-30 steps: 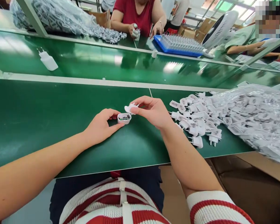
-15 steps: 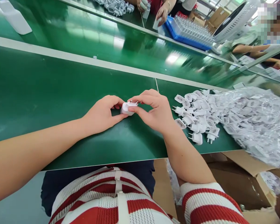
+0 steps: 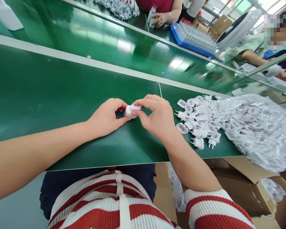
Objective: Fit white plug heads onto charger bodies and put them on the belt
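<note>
A small white plug piece (image 3: pixel 130 111) with metal pins is held just above the green tabletop (image 3: pixel 62 86), between both hands. My left hand (image 3: pixel 107 116) pinches its left end with thumb and fingers. From the right, my right hand (image 3: pixel 156 116) grips the pinned end, thumb in front and fingers behind. The fingers cover parts of the piece. To the right of my right hand lies a loose pile of similar white plug pieces (image 3: pixel 200 116), some with pins showing.
A clear plastic bag (image 3: pixel 259 127) full of white pieces lies at the right. Open cardboard boxes (image 3: pixel 240 187) stand below the table edge. Across the line, a person's hand (image 3: pixel 159 19) is near a blue tray (image 3: pixel 193 43) of pinned parts.
Both my hands keep their grip on the plug piece, almost unmoved. Across the line, the person's hands have shifted, and the view has tilted slightly.
</note>
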Demonstrator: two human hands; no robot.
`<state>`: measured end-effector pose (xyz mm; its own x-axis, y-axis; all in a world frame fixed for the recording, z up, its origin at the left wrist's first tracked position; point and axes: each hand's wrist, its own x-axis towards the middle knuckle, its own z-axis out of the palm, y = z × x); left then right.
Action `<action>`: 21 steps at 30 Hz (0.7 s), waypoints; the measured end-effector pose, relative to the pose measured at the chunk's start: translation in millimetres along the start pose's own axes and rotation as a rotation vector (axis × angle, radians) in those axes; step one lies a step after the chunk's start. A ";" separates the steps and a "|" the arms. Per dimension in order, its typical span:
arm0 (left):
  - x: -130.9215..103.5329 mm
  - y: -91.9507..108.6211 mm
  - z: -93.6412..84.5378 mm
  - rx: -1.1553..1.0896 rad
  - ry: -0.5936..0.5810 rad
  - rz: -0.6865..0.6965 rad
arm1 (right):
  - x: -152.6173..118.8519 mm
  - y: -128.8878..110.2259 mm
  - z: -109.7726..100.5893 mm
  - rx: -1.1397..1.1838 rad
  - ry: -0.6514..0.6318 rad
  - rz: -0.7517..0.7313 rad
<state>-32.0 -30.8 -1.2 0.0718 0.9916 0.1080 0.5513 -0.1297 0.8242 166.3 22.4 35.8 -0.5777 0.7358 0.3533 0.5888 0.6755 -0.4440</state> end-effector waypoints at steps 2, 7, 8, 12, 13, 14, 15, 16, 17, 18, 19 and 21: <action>0.1 0.7 0.1 -0.002 0.002 -0.006 | 2.5 -4.7 -2.7 -0.089 -0.004 -0.036; 0.0 1.2 -0.6 0.007 0.021 0.002 | 15.2 -14.6 -13.3 -0.242 -0.123 -0.103; -0.4 1.4 -0.7 0.013 0.023 0.007 | 16.7 -14.3 -14.3 -0.215 -0.148 -0.100; -0.1 -0.4 -2.1 0.019 -0.008 -0.005 | 15.8 -3.5 -9.0 0.278 -0.225 -0.027; 0.3 -1.4 -2.6 0.019 -0.022 -0.019 | 14.8 -0.2 -5.9 0.404 -0.230 0.001; 0.7 -2.2 -3.2 0.019 -0.031 -0.032 | 13.9 2.4 -2.9 0.459 -0.220 0.012; 0.9 -2.7 -3.7 0.021 -0.038 -0.043 | 13.3 3.8 -0.3 0.459 -0.208 0.013; 0.9 -2.8 -4.1 0.024 -0.039 -0.050 | 12.9 4.2 1.5 0.417 -0.201 0.001; 0.8 -2.3 -4.5 0.029 -0.035 -0.054 | 13.1 3.5 2.4 0.350 -0.199 -0.017; 0.7 -1.5 -4.8 0.032 -0.031 -0.056 | 13.7 2.1 2.4 0.279 -0.206 -0.035; 0.6 -0.3 -5.0 0.035 -0.029 -0.060 | 14.9 0.2 1.7 0.214 -0.222 -0.049; 0.6 2.1 -5.0 0.034 -0.032 -0.070 | 17.8 -3.5 -1.0 0.121 -0.261 -0.049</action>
<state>-34.9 -30.5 3.4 0.0580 0.9978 0.0327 0.5835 -0.0604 0.8099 154.6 33.2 44.5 -0.7390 0.6545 0.1599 0.4940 0.6877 -0.5320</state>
